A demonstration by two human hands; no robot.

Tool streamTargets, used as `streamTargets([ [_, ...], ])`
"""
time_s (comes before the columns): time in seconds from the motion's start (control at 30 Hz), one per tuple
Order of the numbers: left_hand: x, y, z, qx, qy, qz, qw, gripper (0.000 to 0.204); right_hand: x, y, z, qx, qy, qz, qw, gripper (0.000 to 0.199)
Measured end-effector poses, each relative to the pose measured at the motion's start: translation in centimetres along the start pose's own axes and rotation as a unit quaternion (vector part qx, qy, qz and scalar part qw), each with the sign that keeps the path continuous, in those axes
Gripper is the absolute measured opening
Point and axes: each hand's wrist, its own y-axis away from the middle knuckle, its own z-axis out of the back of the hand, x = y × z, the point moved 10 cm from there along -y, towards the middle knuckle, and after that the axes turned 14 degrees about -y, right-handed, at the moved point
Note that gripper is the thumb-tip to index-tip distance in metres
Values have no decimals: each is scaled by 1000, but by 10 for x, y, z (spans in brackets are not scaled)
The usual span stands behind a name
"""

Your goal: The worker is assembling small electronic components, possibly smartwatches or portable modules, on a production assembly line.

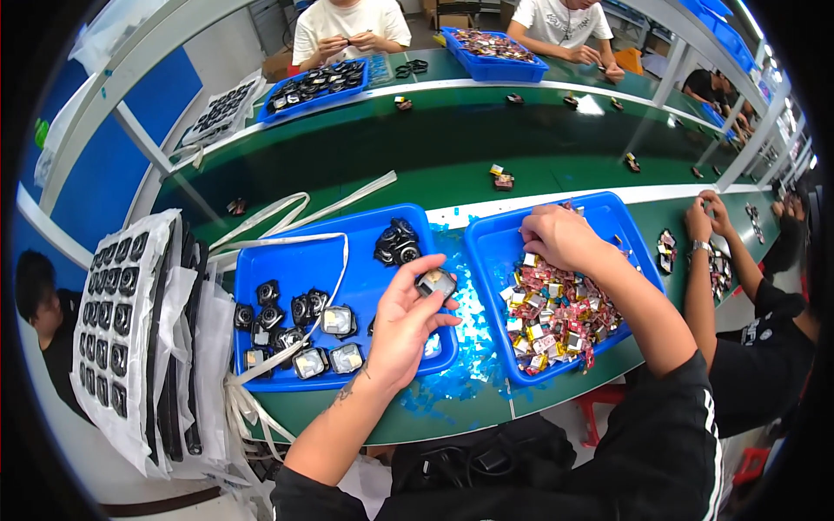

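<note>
Between the thumb and fingers of my left hand (404, 326) is a small black housing (436, 282) with a pale grey face. It is held over the right edge of a blue tray (365, 233), where more black housings (337, 320) lie, some showing pale faces. My right hand (566, 237) reaches over a second blue tray (512, 375), its fingers bent and closed at the upper left of the heap. Small red, yellow and silver electronic parts (556, 317) fill this tray. What the right fingertips pinch, if anything, is hidden.
Blue film scraps (469, 347) cover the green table between the trays. Stacked white sheets of black housings (113, 304) stand at the left, with white straps (252, 408) beside them. Beyond runs a green belt (365, 148) carrying small assemblies. Co-workers sit opposite and at the right.
</note>
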Motion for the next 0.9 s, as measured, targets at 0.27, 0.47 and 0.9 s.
streamTargets([
  [0.27, -27, 11, -6, -21, -261, -134, 956, 25, 54, 35, 30, -169, -520, -34, 837, 7],
  [0.47, -46, 25, -16, -51, -326, -214, 920, 33, 102, 45, -16, -58, -689, -78, 718, 6],
  [0.9, -37, 23, -16, -25, -357, -178, 917, 13, 113, 40, -20, -37, -649, -47, 758, 9],
])
